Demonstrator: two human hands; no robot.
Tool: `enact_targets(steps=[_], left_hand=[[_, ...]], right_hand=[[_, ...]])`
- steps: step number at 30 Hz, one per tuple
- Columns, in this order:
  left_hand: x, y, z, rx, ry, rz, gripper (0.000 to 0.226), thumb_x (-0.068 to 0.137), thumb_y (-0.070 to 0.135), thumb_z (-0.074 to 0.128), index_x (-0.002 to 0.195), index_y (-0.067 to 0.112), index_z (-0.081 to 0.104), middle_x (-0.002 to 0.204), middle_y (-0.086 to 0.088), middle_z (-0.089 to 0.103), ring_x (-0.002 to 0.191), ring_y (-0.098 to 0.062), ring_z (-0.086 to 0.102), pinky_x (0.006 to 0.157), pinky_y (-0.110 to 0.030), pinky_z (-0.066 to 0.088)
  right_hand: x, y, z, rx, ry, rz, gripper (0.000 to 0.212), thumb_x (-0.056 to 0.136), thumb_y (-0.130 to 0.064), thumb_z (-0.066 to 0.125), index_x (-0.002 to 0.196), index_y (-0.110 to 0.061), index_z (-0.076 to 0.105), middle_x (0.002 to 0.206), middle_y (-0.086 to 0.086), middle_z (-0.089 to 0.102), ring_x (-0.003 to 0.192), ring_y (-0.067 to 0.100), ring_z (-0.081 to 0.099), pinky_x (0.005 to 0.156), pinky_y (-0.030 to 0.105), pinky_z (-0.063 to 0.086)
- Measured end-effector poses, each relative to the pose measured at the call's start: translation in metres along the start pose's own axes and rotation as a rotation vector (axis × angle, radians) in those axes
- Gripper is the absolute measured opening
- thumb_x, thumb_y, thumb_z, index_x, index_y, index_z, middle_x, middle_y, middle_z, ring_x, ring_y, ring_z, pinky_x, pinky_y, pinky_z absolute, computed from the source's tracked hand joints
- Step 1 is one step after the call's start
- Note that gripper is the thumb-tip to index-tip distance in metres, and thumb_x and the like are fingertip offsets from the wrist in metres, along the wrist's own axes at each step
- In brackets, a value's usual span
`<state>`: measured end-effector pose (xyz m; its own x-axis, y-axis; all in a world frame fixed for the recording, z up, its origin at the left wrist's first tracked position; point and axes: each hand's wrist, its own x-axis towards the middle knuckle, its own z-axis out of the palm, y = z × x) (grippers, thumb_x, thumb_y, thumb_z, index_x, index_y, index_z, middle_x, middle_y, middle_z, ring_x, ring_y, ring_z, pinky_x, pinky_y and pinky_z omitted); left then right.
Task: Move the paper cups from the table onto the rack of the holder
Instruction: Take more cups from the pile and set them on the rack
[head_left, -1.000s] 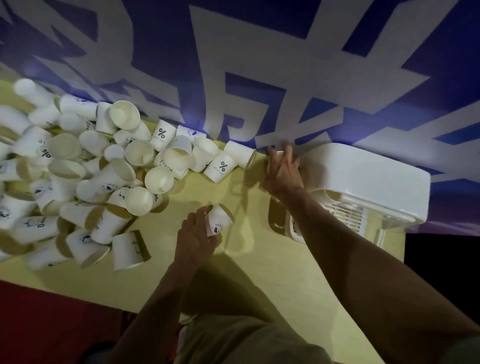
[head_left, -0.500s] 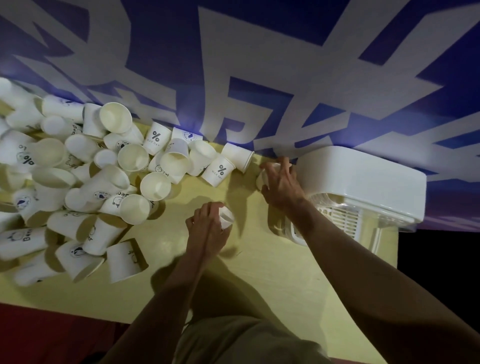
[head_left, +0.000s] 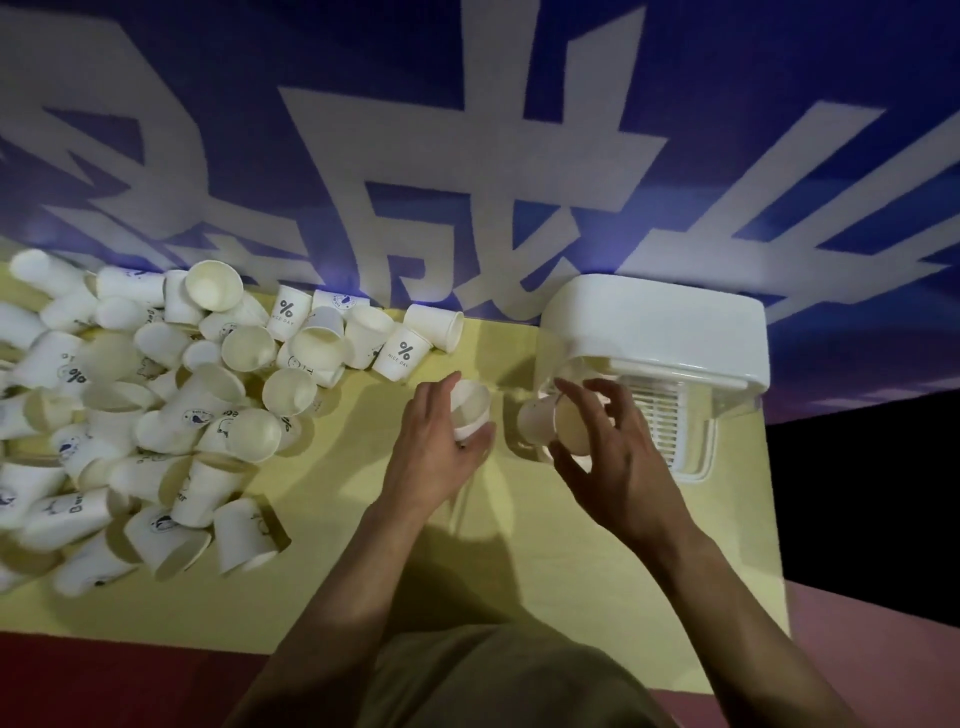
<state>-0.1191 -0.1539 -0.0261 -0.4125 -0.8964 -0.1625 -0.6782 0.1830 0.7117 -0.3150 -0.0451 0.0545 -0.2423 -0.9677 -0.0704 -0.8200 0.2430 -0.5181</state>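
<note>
My left hand (head_left: 434, 447) grips a white paper cup (head_left: 470, 410) above the yellow table (head_left: 363, 467), its mouth tilted up and away. My right hand (head_left: 613, 457) holds a second paper cup (head_left: 550, 423) on its side, mouth toward me, just left of the white cup holder (head_left: 660, 322). The holder's slatted rack (head_left: 660, 415) shows under its lid, partly hidden by my right fingers. A big heap of white paper cups (head_left: 156, 405) covers the left of the table, most lying on their sides.
A blue banner with large white characters (head_left: 467, 156) hangs behind the table. The table's right edge runs just past the holder, with dark floor beyond. My lap (head_left: 493, 680) is at the near edge.
My right hand drew back from the far edge toward the holder's front with its cup. My left hand lifted its cup and moved right, closer to my right hand.
</note>
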Motion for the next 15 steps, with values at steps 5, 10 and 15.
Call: enact_targets(steps=[5, 10, 15], left_hand=[[-0.016, 0.056, 0.013, -0.028, 0.019, 0.144, 0.07, 0.081, 0.038, 0.076, 0.14, 0.032, 0.038, 0.129, 0.01, 0.044, 0.114, -0.007, 0.042, 0.088, -0.021, 0.041], [-0.027, 0.098, 0.032, -0.024, -0.004, 0.246, 0.066, 0.082, 0.031, 0.076, 0.137, 0.034, 0.041, 0.129, 0.016, 0.04, 0.118, -0.004, 0.042, 0.088, -0.011, 0.035], [-0.027, 0.125, 0.054, 0.038, -0.04, 0.299, 0.067, 0.082, 0.02, 0.074, 0.139, 0.034, 0.041, 0.134, 0.012, 0.037, 0.122, -0.013, 0.044, 0.094, -0.029, 0.047]], right_hand=[[-0.05, 0.037, -0.027, 0.025, 0.093, 0.089, 0.071, 0.09, -0.028, 0.075, 0.152, -0.027, 0.041, 0.148, 0.008, 0.04, 0.122, 0.031, 0.057, 0.084, 0.046, 0.062], [-0.081, 0.07, -0.037, 0.079, 0.119, 0.129, 0.072, 0.087, -0.022, 0.078, 0.149, -0.027, 0.044, 0.147, 0.007, 0.04, 0.123, 0.031, 0.056, 0.085, 0.047, 0.061], [-0.1, 0.092, -0.04, 0.097, 0.137, 0.113, 0.073, 0.086, -0.021, 0.079, 0.149, -0.026, 0.044, 0.15, 0.009, 0.038, 0.123, 0.032, 0.056, 0.087, 0.047, 0.061]])
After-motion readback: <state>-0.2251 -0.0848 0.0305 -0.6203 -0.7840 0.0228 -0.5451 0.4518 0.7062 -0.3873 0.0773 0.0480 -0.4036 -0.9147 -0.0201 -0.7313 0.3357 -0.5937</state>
